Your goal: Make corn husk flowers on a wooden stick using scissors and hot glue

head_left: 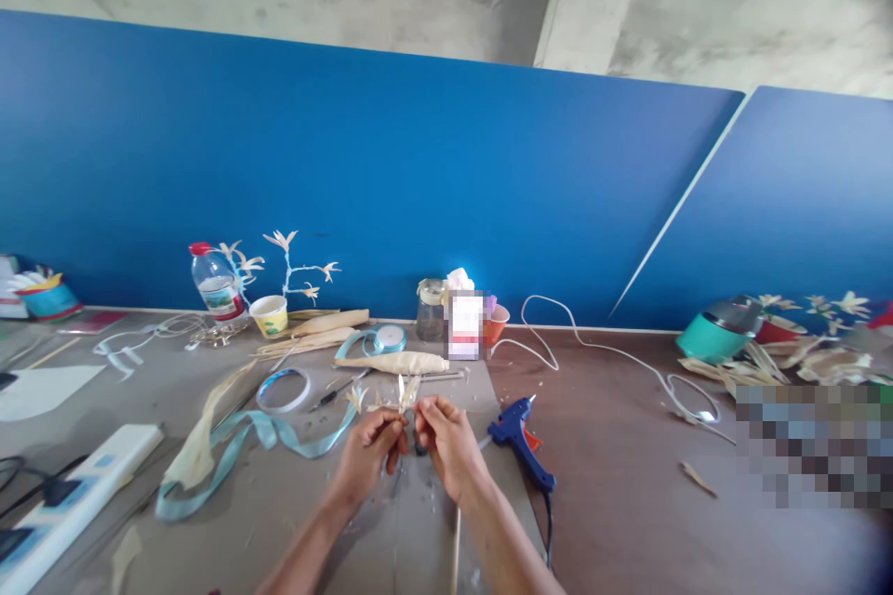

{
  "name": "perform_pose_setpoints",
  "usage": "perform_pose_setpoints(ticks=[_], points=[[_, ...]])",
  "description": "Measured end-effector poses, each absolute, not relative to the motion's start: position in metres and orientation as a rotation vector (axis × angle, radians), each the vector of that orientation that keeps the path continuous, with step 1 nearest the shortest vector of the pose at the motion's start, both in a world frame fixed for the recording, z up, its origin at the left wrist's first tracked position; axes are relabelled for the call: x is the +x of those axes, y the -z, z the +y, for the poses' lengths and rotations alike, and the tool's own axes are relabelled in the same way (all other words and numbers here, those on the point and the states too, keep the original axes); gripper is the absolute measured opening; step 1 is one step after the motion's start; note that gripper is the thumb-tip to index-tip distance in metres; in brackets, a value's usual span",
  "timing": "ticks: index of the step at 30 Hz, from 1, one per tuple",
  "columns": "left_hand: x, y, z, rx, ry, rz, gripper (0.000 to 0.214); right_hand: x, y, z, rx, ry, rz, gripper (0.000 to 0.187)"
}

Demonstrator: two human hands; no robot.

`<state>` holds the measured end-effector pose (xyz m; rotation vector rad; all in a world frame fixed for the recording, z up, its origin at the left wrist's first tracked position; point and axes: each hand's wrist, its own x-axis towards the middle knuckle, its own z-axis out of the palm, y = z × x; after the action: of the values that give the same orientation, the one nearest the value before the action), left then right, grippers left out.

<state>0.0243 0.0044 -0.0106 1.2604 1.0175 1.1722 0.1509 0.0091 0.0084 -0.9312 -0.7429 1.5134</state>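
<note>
Just above the table, my left hand (375, 448) pinches the lower end of a small pale flower (405, 390) that looks made of dried corn husk. Its narrow petals point upward. My right hand (446, 439) is closed at the flower's right side, thumb and fingertips together against it; the exact grip point is partly hidden. Behind the hands lies a long piece of dried husk (397, 362). Light blue ribbon (307, 444) curls across the table left of my left hand. A blue glue gun (522, 442) rests to the right of my right hand.
A roll of tape (283, 390), a ribbon spool (389, 338), a paper cup (269, 316) and a plastic bottle (218, 286) stand or lie at the back left. A white power strip (90, 493) occupies the front left. A blue partition (391, 177) closes off the back.
</note>
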Motion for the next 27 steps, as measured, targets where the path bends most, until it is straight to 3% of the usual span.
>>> perform_pose_setpoints(ticks=[10,17,27], points=[[0.026,0.014,0.004,1.252,-1.126,0.978,0.027,0.153,-0.021,0.006,-0.796,-1.428,-0.722,0.026],[0.029,0.014,0.002,1.272,-1.061,0.989,0.027,0.153,-0.016,0.009,-0.930,-1.394,-0.697,0.031],[0.028,0.017,0.004,1.325,-1.030,0.983,0.025,0.160,-0.015,0.013,-0.777,-1.841,-0.322,0.028]])
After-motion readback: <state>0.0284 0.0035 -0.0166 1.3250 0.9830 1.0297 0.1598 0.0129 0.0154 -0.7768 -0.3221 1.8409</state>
